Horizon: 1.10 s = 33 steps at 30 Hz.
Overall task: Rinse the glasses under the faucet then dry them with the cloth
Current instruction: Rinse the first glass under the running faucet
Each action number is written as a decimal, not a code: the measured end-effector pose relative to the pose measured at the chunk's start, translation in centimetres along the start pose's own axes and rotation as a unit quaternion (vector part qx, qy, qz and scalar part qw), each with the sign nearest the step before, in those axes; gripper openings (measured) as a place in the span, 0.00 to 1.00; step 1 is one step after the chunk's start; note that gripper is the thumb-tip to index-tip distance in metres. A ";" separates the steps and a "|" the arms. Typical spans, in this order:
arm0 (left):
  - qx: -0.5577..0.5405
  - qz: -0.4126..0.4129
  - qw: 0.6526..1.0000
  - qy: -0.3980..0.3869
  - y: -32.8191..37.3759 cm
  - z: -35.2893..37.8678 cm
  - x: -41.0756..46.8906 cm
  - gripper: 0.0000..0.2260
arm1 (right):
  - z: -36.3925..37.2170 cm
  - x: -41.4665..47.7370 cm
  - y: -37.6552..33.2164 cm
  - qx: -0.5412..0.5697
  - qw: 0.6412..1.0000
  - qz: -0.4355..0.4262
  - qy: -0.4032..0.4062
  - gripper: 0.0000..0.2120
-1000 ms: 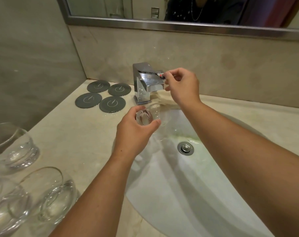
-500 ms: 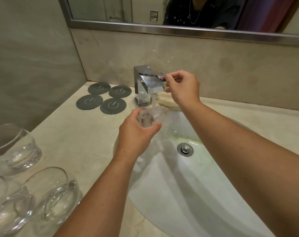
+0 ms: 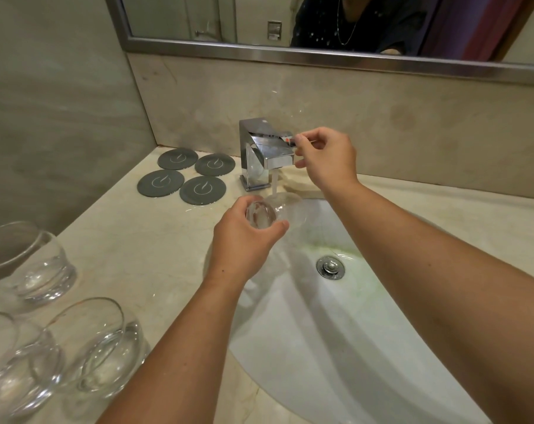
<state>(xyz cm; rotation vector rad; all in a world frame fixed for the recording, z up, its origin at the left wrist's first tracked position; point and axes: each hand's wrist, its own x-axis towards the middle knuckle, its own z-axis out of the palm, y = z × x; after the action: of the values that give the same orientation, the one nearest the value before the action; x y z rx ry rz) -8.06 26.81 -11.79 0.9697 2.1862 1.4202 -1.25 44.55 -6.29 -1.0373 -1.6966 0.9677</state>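
Water (image 3: 274, 182) streams from the square chrome faucet (image 3: 267, 156) onto a clear round glass tumbler (image 3: 270, 213). The left hand (image 3: 244, 241) grips the tumbler round its base, tipped sideways, just below the spout and over the white oval sink (image 3: 320, 347). The right hand (image 3: 325, 159) pinches the faucet's thin lever (image 3: 285, 138). Three more clear tumblers (image 3: 100, 347) stand well left of the faucet, and four grey round coasters (image 3: 183, 175) lie just beside it.
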 end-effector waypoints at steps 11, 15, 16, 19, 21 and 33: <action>0.002 -0.004 1.000 0.001 0.0 0.0 0.1 0.23 | -0.1 0.0 -0.2 -0.012 1.000 0.000 -0.008 0.06; -0.002 -0.007 1.000 0.003 0.0 0.0 0.1 0.23 | -0.3 -0.5 0.0 0.005 1.000 0.016 -0.008 0.07; -0.001 -0.006 1.000 0.004 0.0 0.0 0.1 0.23 | -0.4 -0.9 0.2 0.012 0.999 0.029 -0.007 0.10; -0.003 -0.004 1.000 0.009 0.1 0.0 0.1 0.23 | -0.7 -3.3 0.9 0.019 0.998 0.060 -0.016 0.14; -0.006 -0.003 1.000 0.013 0.2 -0.1 0.0 0.25 | -1.0 -5.6 1.5 0.033 0.994 0.087 -0.049 0.15; 0.002 0.041 0.999 0.022 2.0 0.1 -0.6 0.32 | -2.0 -12.1 5.0 -0.127 0.966 -0.023 -0.225 0.46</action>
<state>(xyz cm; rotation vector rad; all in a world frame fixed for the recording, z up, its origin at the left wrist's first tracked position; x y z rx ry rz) -6.90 26.93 -10.09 1.0501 2.2057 1.4868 4.69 35.38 -13.74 -0.9834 -2.2567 1.0277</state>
